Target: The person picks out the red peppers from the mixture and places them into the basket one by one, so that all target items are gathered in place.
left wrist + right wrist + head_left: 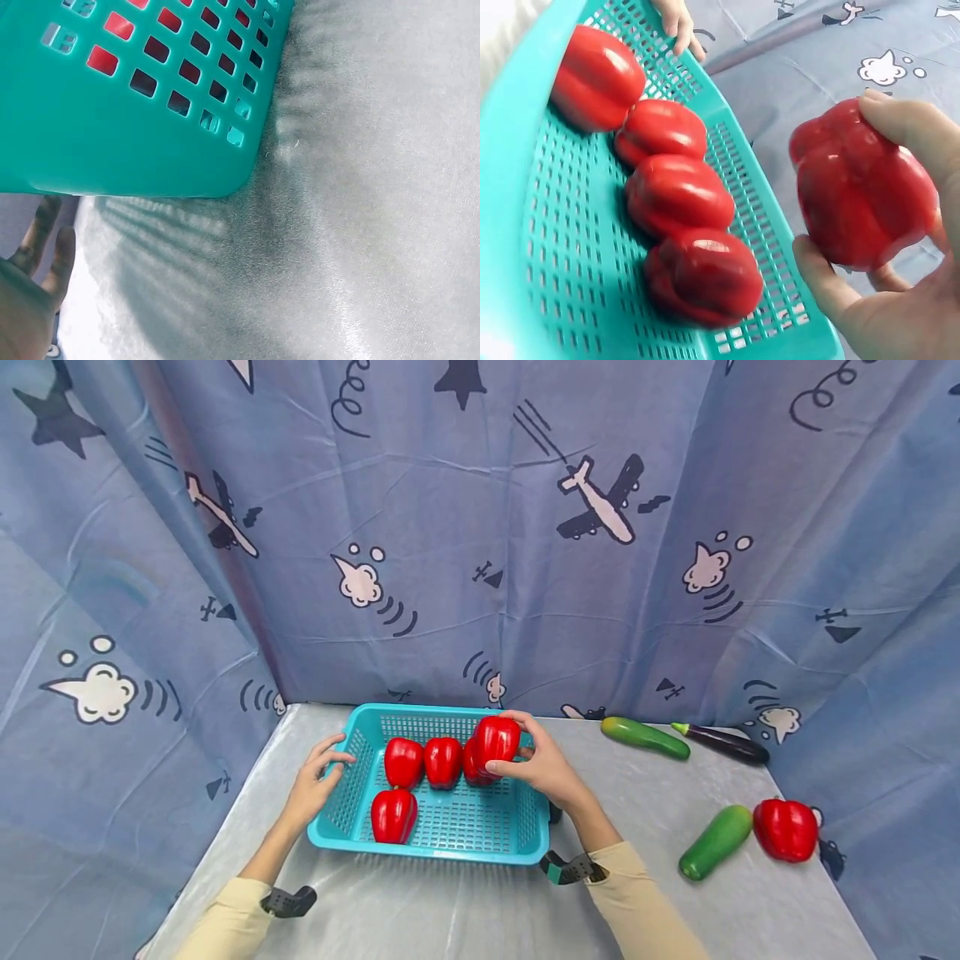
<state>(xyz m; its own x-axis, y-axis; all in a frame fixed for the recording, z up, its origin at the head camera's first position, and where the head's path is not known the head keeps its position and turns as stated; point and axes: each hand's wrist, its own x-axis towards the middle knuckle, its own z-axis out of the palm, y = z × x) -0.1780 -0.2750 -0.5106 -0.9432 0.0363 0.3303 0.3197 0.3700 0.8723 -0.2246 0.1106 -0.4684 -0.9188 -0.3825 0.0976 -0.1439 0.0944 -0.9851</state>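
My right hand [551,768] grips a red bell pepper [498,739] over the right part of a turquoise plastic basket [427,857]. In the right wrist view, thumb and fingers curl round that pepper [862,187], which is above the basket floor. Several other red bell peppers lie inside: three in a row along the back, the nearest to the held one partly hidden by it, and one pepper [393,816] at the front left. At the basket's left rim my left hand [311,785] has its fingers loosely extended over the edge, holding nothing.
On the table [600,860] to the right lie a green cucumber-like vegetable [645,737], a dark purple eggplant [723,743], another green vegetable [716,842] and a red bell pepper [785,830]. A blue patterned curtain [450,527] encloses the back and sides.
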